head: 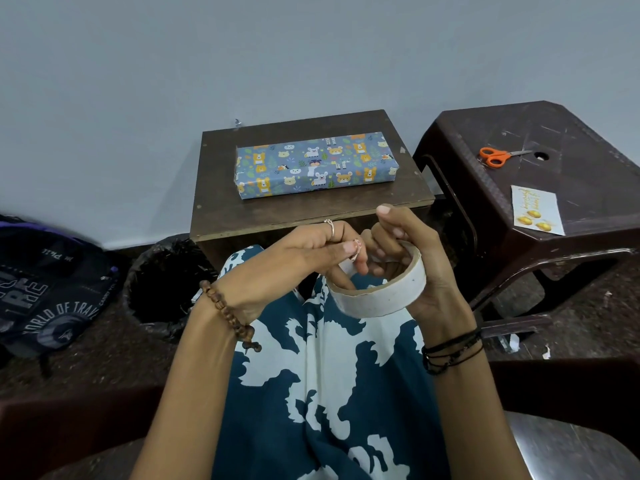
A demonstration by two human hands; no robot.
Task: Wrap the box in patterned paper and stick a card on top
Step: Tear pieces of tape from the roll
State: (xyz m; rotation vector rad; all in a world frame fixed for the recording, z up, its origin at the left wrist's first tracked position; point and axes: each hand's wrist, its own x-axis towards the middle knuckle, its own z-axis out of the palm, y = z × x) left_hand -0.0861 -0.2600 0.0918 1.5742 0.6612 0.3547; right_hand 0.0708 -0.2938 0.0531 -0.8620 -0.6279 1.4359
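A long box point(313, 165) wrapped in blue animal-pattern paper lies on a small dark wooden table point(242, 209). Above my lap, my right hand point(408, 251) grips a white tape roll point(384, 296), fingers curled through its hole. My left hand point(311, 249) pinches the roll's near edge, where a bit of tape seems to lift. A white greeting card point(536, 209) with yellow print lies on the brown plastic stool point(588, 188) to the right.
Orange-handled scissors point(497, 156) lie on the stool's far part. A black bin point(162, 285) lined with a bag stands left of my knees, and a dark backpack point(48, 289) lies further left. A grey wall rises behind the table.
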